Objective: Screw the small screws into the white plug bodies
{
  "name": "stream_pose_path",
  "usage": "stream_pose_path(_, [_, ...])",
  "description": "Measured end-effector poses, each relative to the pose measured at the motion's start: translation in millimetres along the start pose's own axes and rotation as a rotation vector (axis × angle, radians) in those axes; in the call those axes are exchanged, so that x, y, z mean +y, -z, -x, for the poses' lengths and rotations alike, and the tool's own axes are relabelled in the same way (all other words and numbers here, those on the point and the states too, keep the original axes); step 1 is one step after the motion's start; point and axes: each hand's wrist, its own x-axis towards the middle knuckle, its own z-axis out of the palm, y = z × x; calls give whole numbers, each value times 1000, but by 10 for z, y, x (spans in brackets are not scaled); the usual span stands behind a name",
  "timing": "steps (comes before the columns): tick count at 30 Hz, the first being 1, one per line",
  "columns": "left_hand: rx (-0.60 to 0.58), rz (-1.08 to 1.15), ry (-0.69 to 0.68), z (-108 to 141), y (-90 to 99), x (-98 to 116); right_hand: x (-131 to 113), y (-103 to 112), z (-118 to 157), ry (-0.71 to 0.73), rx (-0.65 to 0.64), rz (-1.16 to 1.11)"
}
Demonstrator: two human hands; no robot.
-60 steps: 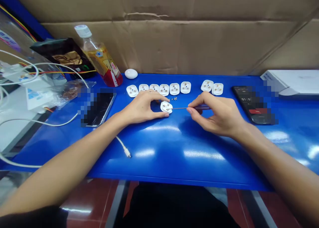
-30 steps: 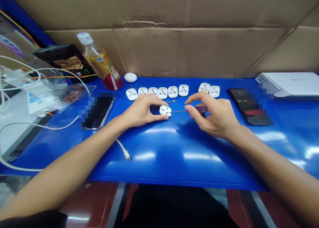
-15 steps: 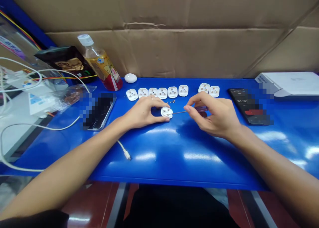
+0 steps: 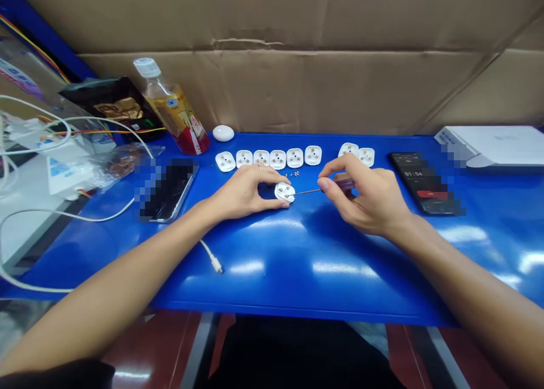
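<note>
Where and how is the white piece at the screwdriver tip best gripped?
Probably by opposite edges of its rim, from the left, as the left hand holds it: the white piece is low and rounded, metal parts sit on its upper face, and the screwdriver reaches it from the right.

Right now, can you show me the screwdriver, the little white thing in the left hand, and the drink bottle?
Screwdriver (image 4: pixel 343 184): head view, on its purple handle.
Held white thing (image 4: pixel 284 192): head view, middle of its upper face.
Drink bottle (image 4: pixel 176 110): head view, on its yellow label.
</note>
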Motion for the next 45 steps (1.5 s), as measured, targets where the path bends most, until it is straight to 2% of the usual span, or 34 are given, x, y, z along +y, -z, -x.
stream_pose_path(4, [-17, -14, 15, -1, 4, 12, -9, 10, -3, 6, -33, -33])
stream_pose_path(8, [-13, -19, 12, -1, 7, 19, -22, 12, -2, 8, -10, 49])
stream_pose_path(12, [-14, -12, 14, 0, 6, 16, -31, 31, -12, 9, -48, -20])
stream_pose_path(17, [-16, -17, 10, -2, 6, 17, -41, 47, -16, 24, -46, 61])
stream_pose_path(20, [-20, -15, 16, -1, 5, 19, -49, 44, -13, 2, -61, -11])
stream_pose_path(24, [-8, -14, 11, 0, 3, 18, -59, 41, -23, -37, -41, 25])
stream_pose_path(28, [-8, -10, 7, -1, 1, 15, -65, 49, -43, -13, -82, -63])
stream_pose_path(39, [-3, -7, 3, 2, 3, 22, -38, 66, -42, -57, -89, 10])
stream_pose_path(45, [-2, -6, 0, 0, 7, 27, -49, 73, -29, -29, -115, 7])
